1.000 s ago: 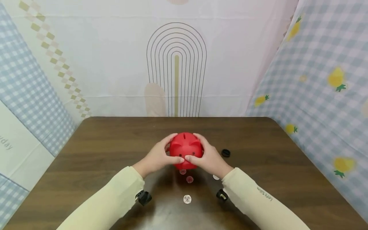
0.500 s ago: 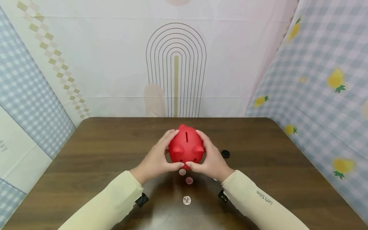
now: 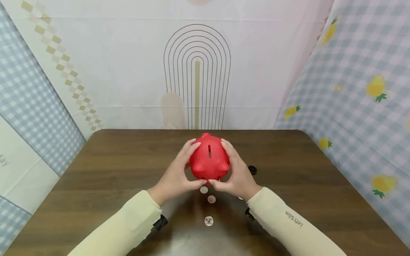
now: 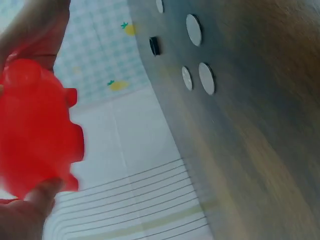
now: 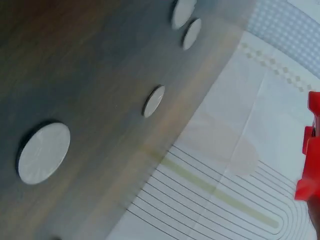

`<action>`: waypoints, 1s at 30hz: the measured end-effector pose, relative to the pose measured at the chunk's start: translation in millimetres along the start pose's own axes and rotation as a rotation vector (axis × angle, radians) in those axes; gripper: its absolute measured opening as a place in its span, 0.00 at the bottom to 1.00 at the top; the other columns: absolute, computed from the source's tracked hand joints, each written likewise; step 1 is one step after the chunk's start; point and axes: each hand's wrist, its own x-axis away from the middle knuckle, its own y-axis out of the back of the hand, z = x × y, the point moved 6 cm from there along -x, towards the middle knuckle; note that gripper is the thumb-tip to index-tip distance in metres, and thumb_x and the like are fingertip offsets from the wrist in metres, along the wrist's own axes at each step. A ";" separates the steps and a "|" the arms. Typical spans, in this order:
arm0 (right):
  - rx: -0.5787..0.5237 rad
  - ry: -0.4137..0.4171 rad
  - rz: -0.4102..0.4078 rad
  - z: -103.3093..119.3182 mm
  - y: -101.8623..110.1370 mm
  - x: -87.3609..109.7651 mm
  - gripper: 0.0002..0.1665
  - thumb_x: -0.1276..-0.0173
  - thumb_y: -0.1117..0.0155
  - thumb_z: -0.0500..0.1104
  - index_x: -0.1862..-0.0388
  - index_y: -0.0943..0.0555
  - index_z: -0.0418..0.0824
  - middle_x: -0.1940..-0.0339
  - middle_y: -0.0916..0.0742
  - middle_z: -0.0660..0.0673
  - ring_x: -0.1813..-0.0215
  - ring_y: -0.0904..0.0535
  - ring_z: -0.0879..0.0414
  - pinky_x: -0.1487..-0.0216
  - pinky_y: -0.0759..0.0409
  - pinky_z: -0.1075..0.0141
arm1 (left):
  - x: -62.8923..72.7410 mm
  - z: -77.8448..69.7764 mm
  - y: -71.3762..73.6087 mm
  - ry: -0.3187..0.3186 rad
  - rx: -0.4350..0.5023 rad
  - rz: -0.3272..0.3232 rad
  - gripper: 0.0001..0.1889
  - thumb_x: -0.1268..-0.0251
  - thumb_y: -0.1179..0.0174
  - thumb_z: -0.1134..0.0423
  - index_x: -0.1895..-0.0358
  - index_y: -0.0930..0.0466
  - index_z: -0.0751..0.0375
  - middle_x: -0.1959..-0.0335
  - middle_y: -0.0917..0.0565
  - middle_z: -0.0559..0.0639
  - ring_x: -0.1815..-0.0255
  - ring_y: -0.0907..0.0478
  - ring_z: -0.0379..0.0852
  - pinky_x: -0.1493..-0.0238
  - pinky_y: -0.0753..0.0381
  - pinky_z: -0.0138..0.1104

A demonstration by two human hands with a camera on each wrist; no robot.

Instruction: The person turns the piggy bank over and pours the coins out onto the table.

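Note:
Between both hands is a red piggy bank (image 3: 209,161), its slotted top turned toward the head camera and its snout end toward the person. My left hand (image 3: 175,177) grips its left side, thumb at the front and fingers along the flank. On the other side my right hand (image 3: 237,177) holds it the same way, the two thumbtips close together by the snout. The left wrist view shows the piggy bank (image 4: 35,130) raised off the table, with its stubby feet showing. Only a red edge of the piggy bank (image 5: 311,165) enters the right wrist view.
Coins lie on the dark wooden table (image 3: 128,153) below and in front of the piggy bank: one nearest the person (image 3: 209,221), another coin (image 3: 211,199), and a coin (image 3: 204,190) by the thumbs. A round black plug (image 3: 252,170) lies beyond the right hand. Patterned cloths hang around the table.
The piggy bank has been tipped, its face turning downward and its slot coming more into view. Both hands have kept their grip and turned with it.

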 end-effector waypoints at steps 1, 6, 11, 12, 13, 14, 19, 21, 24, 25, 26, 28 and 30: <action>-0.006 -0.033 0.013 -2.3 -0.8 -0.4 0.55 0.50 0.24 0.42 0.27 0.43 0.40 0.36 0.27 0.39 0.42 0.25 0.45 0.52 0.17 0.54 | -0.8 2.2 -0.4 0.029 0.011 0.003 0.46 0.53 0.27 0.66 0.28 0.41 0.56 0.31 0.36 0.54 0.39 0.29 0.55 0.49 0.18 0.44; -0.120 -0.310 0.093 -17.4 -8.7 6.9 0.49 0.43 0.28 0.47 0.27 0.42 0.48 0.39 0.23 0.43 0.45 0.24 0.48 0.54 0.17 0.58 | 1.8 16.5 -5.5 0.226 0.106 0.045 0.43 0.49 0.29 0.64 0.28 0.41 0.53 0.34 0.31 0.52 0.41 0.27 0.54 0.51 0.18 0.42; -0.019 0.096 -0.022 7.6 3.0 3.3 0.58 0.53 0.23 0.40 0.27 0.44 0.38 0.33 0.29 0.38 0.39 0.27 0.46 0.49 0.18 0.54 | 5.7 -9.2 -0.1 -0.112 -0.102 -0.025 0.47 0.55 0.25 0.67 0.28 0.41 0.57 0.27 0.41 0.55 0.37 0.30 0.54 0.47 0.19 0.42; -0.026 0.089 -0.021 6.7 3.5 2.0 0.57 0.53 0.23 0.40 0.27 0.44 0.38 0.33 0.29 0.38 0.40 0.27 0.45 0.50 0.18 0.54 | 4.6 -8.1 -0.1 -0.106 -0.108 -0.029 0.47 0.54 0.25 0.67 0.28 0.41 0.57 0.28 0.40 0.56 0.37 0.30 0.55 0.47 0.19 0.42; -0.044 0.037 -0.005 4.0 2.9 0.2 0.56 0.52 0.24 0.41 0.27 0.44 0.38 0.33 0.29 0.37 0.39 0.27 0.44 0.49 0.18 0.53 | 2.2 -3.5 -0.9 -0.057 -0.086 -0.019 0.46 0.54 0.25 0.66 0.28 0.41 0.56 0.29 0.38 0.55 0.37 0.30 0.54 0.47 0.20 0.43; -0.073 -0.053 0.021 -1.5 0.5 -0.7 0.54 0.49 0.25 0.42 0.27 0.43 0.39 0.34 0.28 0.38 0.40 0.27 0.44 0.49 0.18 0.53 | 0.3 3.1 -2.7 0.006 -0.054 0.003 0.45 0.52 0.26 0.65 0.28 0.41 0.56 0.30 0.36 0.56 0.38 0.29 0.55 0.47 0.20 0.43; -0.157 -0.381 0.098 -19.4 -10.5 7.7 0.48 0.43 0.29 0.47 0.27 0.43 0.46 0.38 0.24 0.42 0.43 0.25 0.46 0.52 0.17 0.56 | 2.6 22.3 -6.1 0.269 0.107 0.039 0.44 0.50 0.28 0.63 0.28 0.40 0.54 0.33 0.31 0.54 0.41 0.26 0.54 0.49 0.18 0.43; -0.116 -0.204 0.056 -8.9 -7.0 5.1 0.53 0.48 0.26 0.43 0.26 0.44 0.43 0.37 0.25 0.40 0.42 0.25 0.45 0.52 0.17 0.55 | 4.1 9.8 -2.2 0.134 0.050 0.016 0.45 0.52 0.27 0.65 0.28 0.39 0.55 0.31 0.35 0.55 0.40 0.27 0.55 0.49 0.18 0.43; -0.084 -0.091 -0.002 -2.1 -2.3 0.0 0.55 0.50 0.25 0.40 0.26 0.44 0.41 0.37 0.26 0.39 0.43 0.25 0.45 0.52 0.17 0.53 | 1.6 0.9 2.5 0.019 0.006 -0.018 0.45 0.53 0.26 0.66 0.29 0.39 0.58 0.29 0.37 0.56 0.41 0.27 0.56 0.49 0.18 0.43; -0.087 -0.127 0.005 -3.7 -3.0 -1.7 0.54 0.49 0.25 0.41 0.27 0.43 0.41 0.37 0.26 0.39 0.43 0.25 0.45 0.51 0.18 0.52 | -0.1 4.0 2.5 0.032 0.012 -0.010 0.44 0.51 0.27 0.65 0.29 0.39 0.60 0.30 0.36 0.58 0.40 0.27 0.57 0.49 0.19 0.44; -0.100 -0.190 0.029 -7.1 -5.3 -2.7 0.52 0.48 0.26 0.43 0.27 0.43 0.41 0.37 0.25 0.39 0.43 0.25 0.44 0.51 0.18 0.52 | -1.1 8.6 1.8 0.077 0.040 0.012 0.43 0.50 0.27 0.65 0.29 0.39 0.60 0.31 0.34 0.58 0.39 0.28 0.57 0.48 0.19 0.45; -0.149 -0.378 0.087 -16.4 -11.5 -0.2 0.48 0.44 0.28 0.48 0.27 0.41 0.46 0.38 0.24 0.42 0.43 0.25 0.46 0.51 0.18 0.54 | -0.6 21.2 0.6 0.226 0.111 0.036 0.41 0.48 0.28 0.63 0.30 0.39 0.59 0.34 0.30 0.56 0.39 0.27 0.56 0.47 0.20 0.45; -0.166 -0.468 0.118 -20.2 -15.6 2.2 0.46 0.42 0.29 0.50 0.28 0.41 0.49 0.39 0.24 0.44 0.43 0.25 0.47 0.52 0.18 0.56 | 1.7 28.5 1.1 0.317 0.150 0.037 0.40 0.48 0.29 0.63 0.30 0.38 0.56 0.36 0.28 0.55 0.37 0.28 0.55 0.47 0.20 0.45</action>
